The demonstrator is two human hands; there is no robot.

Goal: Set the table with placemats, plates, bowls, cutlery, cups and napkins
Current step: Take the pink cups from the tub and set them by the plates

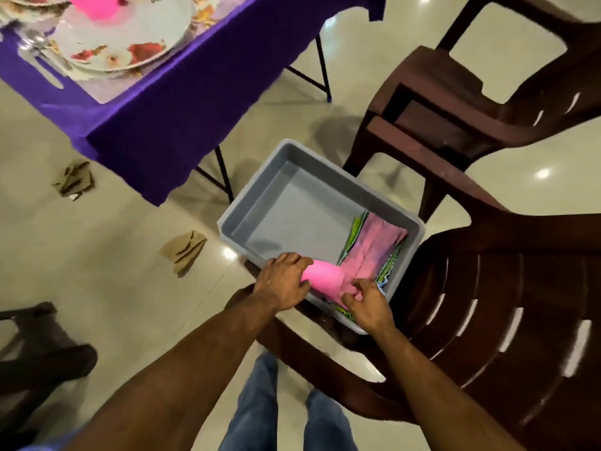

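Head view, looking down at a grey bin (294, 203) resting on the seat of a brown chair (487, 304). Left hand (282, 283) curled around a pink cup (320, 277) at the bin's near edge, fingers wrapped over its side. Right hand (366, 299) pinching the near end of a pink napkin (370, 252), thumb and fingertips closed on the cloth.

Step in hand, as judged: lifting cup and napkin out of the bin for transfer to the worktop (156, 102). Best done by raising the cup straight up clear of the rim before swinging left; peeling only the top napkin, with the pinch kept near one corner so the layers beneath stay put; watching the limp cloth for snagging on the bin wall.

Bin contents: pink cup at the near wall; a stack of napkins along the right wall, pink on top, green, blue and yellow edges showing below. Rest of the bin floor bare.

Worktop, upper left, draped in purple cloth: floral plates (120, 37) stacked on a placemat, a second pink cup (97, 6) standing on them, cutlery (35, 56) just beside at the left. Count of plates not discernible through blur.

On the floor, two crumpled brown paper pieces (185, 252), well apart from the bin.
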